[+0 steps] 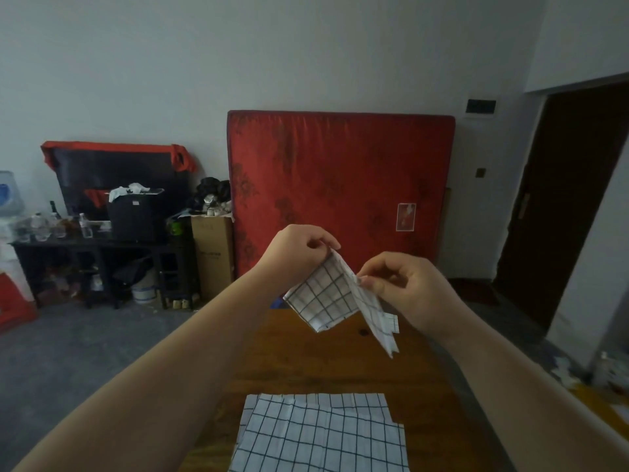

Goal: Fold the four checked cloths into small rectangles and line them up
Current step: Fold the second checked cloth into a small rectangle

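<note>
A white cloth with dark checks [328,298] hangs in the air above the far half of the wooden table [306,362]. My left hand [299,248] pinches its top corner. My right hand [405,287] pinches its right edge, and a narrow flap droops below that hand. The cloth is partly folded and loose. Flat, unfolded checked cloths [320,434] lie stacked and overlapping at the near edge of the table, running out of the bottom of the view.
A red mattress [340,192] leans on the wall behind the table. A cluttered black shelf [102,247] and a cardboard box [211,253] stand at the left. A dark doorway [565,199] is at the right. A small dark knot [363,332] marks the tabletop.
</note>
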`<state>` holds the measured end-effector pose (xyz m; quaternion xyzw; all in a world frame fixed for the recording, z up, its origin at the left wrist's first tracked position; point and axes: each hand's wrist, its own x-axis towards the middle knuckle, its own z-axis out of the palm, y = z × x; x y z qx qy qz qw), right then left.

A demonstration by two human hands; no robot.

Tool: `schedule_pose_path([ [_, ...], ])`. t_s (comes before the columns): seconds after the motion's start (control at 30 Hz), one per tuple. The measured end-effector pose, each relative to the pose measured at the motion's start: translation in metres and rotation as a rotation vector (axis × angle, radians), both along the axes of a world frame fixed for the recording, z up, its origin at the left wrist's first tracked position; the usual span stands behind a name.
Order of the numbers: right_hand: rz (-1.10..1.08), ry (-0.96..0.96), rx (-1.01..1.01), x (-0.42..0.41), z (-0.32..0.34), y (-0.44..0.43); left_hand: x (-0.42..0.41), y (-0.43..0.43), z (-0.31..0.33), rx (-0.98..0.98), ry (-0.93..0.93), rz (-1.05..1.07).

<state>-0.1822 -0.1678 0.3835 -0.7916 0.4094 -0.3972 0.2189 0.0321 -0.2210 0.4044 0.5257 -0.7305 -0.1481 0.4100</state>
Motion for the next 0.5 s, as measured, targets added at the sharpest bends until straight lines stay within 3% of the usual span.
schedule_pose_path([
  [0.1,0.086,-0.028,0.059,0.002,-0.006,-0.001,-0.001,0.002,0.003,0.001,0.043,-0.032],
  [0.3,-0.194,-0.124,-0.106,0.001,-0.012,-0.025,-0.006,0.014,0.01,-0.017,0.09,-0.157],
  [0.5,-0.182,-0.17,-0.069,0.004,-0.008,-0.03,-0.011,0.021,0.009,-0.002,0.138,-0.247],
])
